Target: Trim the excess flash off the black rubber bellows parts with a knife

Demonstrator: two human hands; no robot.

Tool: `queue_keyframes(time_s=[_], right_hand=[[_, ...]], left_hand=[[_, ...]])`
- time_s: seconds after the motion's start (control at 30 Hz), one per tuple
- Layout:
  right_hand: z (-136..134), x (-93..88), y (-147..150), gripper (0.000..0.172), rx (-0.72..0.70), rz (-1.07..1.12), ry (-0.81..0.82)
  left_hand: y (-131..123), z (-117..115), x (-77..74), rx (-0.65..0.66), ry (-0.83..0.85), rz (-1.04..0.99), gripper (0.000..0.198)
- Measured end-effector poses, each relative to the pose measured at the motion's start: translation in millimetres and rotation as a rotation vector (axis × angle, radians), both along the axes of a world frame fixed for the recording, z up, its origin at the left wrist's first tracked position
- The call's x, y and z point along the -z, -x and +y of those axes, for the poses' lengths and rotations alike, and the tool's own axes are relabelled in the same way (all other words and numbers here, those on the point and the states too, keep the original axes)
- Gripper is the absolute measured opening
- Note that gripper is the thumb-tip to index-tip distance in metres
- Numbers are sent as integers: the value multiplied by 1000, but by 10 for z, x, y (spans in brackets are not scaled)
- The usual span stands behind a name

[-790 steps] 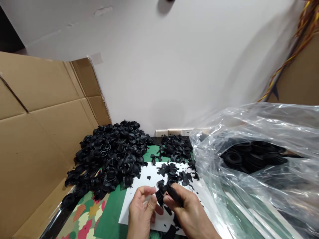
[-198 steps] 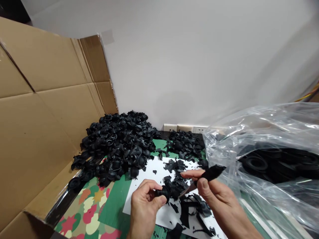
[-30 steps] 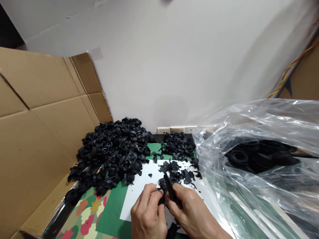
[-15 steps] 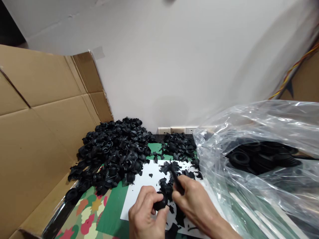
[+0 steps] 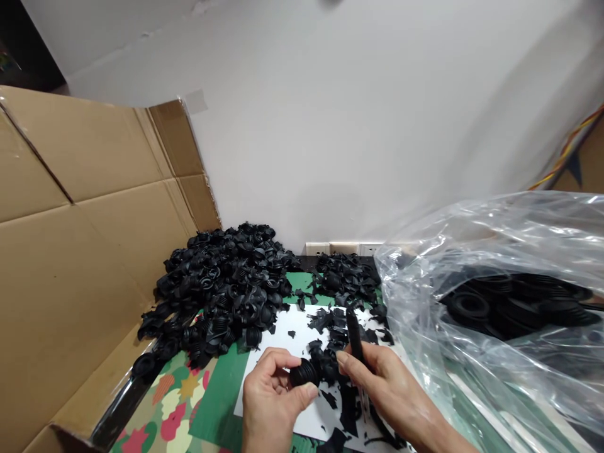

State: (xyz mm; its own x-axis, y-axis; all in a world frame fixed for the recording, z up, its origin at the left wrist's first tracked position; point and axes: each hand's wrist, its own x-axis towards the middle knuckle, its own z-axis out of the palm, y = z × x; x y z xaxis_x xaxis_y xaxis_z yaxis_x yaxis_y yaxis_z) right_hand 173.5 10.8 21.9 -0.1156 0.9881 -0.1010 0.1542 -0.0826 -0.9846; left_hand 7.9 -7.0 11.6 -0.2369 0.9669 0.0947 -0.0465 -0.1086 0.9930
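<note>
Between the thumb and fingers of my left hand (image 5: 274, 399) is a black ribbed rubber bellows (image 5: 303, 373), held over the white sheet (image 5: 271, 362). My right hand (image 5: 387, 380), just to the right and apart from it, is closed round a slim black-handled tool (image 5: 353, 333). The handle points up and away; a thin shiny end shows below the fingers, its kind unclear. Torn black rubber scraps (image 5: 325, 362) lie on the sheet between and around both hands.
A large heap of black ribbed rubber parts (image 5: 221, 283) rises at the left by a cardboard sheet (image 5: 117, 251). A smaller scrap pile (image 5: 346, 277) sits near the wall sockets (image 5: 343, 249). On the right, a clear plastic bag (image 5: 406, 283) holds more black ribbed parts (image 5: 514, 308).
My right hand has moved away from the bellows, and its tool has turned more upright. The bellows has turned in my left hand, showing its ribs. The view has shifted slightly.
</note>
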Motion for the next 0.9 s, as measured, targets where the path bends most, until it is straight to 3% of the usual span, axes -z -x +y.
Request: queue_keyframes(time_s=[0.2,0.5,0.7,0.9], right_hand=[[-26,55,31,24,-77,38,-39],[-99,123,144,23,-108,180,-73],[-94,154,166,7,-8,102,-215],[-104,120,146,10,73,233,-17]], left_hand=[[-6,-6,-51,9,214,-137,27],[-73,77,-76,188,516,-549,46],[-182,69,-29,283,532,-467,49],[-177,37,-62,238,436,-206,42]])
